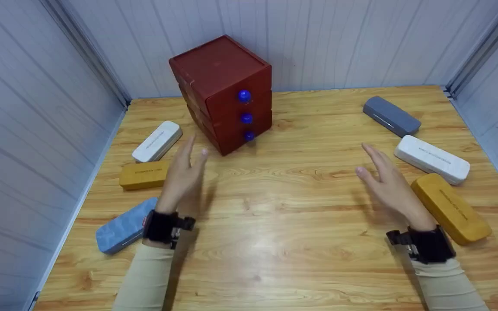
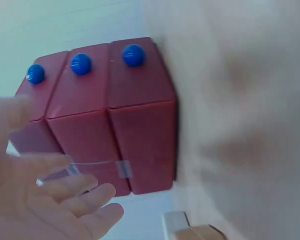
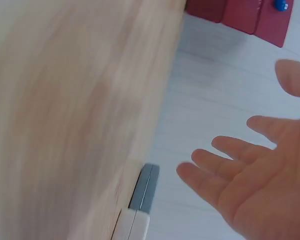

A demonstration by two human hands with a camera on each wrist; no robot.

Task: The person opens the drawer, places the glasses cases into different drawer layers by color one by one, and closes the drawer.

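A red three-drawer chest (image 1: pixel 223 93) with blue knobs (image 1: pixel 244 96) stands just beyond the fingertips of the left hand (image 1: pixel 183 175), toward the back wall, all three drawers shut flush. Both hands hover above the wooden table (image 1: pixel 275 224) with fingers straight and spread, holding nothing; the right hand (image 1: pixel 389 183) is well apart from the chest, its fingers angled toward it.

Nearest that hand's outer edge lie a yellow case (image 1: pixel 450 208) and a white case (image 1: pixel 431 159), with a grey case (image 1: pixel 391 115) farther past the fingertips. Outside the left hand lie a second white case (image 1: pixel 157 141), a second yellow case (image 1: pixel 144 174) and, near the wrist, a blue case (image 1: pixel 123 231).

To handle a drawer cleanly, it seems wise to pinch one knob squarely with the nearer left hand and pull straight along the drawer's line, since the chest sits turned at an angle and may slide on the smooth wood; the free hand could steady the top.

The left wrist view alone shows a strip of clear tape (image 2: pixel 122 168) on the chest's side. The right wrist view shows the open palm (image 3: pixel 265 175), hidden from the head camera, which alone shows all six cases.
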